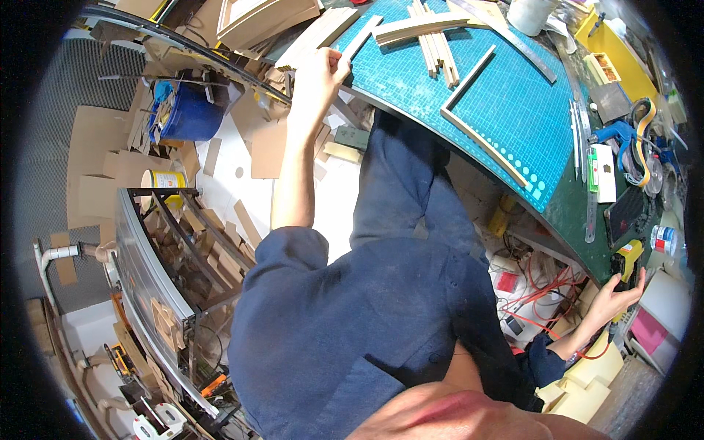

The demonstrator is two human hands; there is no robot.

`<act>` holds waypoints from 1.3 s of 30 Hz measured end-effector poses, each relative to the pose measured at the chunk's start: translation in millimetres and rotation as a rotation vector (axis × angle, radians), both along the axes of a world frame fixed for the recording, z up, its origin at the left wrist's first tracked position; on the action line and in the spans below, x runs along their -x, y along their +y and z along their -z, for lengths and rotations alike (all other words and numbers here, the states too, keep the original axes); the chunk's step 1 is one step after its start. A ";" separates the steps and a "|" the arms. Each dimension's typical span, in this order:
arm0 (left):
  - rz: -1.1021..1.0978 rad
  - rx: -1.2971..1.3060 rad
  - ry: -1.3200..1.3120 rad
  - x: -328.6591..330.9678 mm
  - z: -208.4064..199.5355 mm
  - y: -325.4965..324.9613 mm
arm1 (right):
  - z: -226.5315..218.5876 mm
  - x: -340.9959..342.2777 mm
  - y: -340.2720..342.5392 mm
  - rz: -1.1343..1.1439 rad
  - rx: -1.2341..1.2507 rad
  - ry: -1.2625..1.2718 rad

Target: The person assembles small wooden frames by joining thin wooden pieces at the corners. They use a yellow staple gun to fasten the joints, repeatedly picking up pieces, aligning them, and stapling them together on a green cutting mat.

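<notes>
At the cutting mat's near left edge, my left hand point(320, 73) is closed on the lower end of a pale wooden strip point(364, 38). Far to the right, my right hand point(617, 299) reaches to the bench edge, thumb and fingers spread about a yellow and black tool point(628, 258), which looks like an air nail gun; whether the palm bears on it is hidden. On the green cutting mat point(513, 110), an L-shaped wooden frame piece point(480, 139) lies near the front. Behind it, several wooden strips point(434, 44) lie crossed under a stack of longer ones point(418, 28).
A steel ruler point(517, 48) lies at the mat's far side. Toward the right are a blue glue gun point(612, 132), a tape roll point(645, 143) and a bottle point(664, 240). A blue bin point(194, 114) and a metal-framed stand point(158, 279) occupy the left. Orange hose point(543, 290) trails below the bench.
</notes>
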State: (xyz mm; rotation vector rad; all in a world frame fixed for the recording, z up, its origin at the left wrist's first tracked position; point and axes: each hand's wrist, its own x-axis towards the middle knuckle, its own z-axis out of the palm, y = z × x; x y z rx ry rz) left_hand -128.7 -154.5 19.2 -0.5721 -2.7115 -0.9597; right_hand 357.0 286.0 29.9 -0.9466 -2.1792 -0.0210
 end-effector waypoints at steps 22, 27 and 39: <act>1.006 -0.513 -0.798 -179.4 -45.4 150.0 | -48.3 147.6 -121.3 -0.976 0.247 0.048; 0.962 0.025 0.182 -143.1 -33.6 136.1 | -27.4 145.9 -90.8 -0.950 0.261 -0.021; 1.033 0.096 0.106 -126.4 -17.4 129.0 | 11.5 181.1 -103.6 -0.963 0.160 -0.044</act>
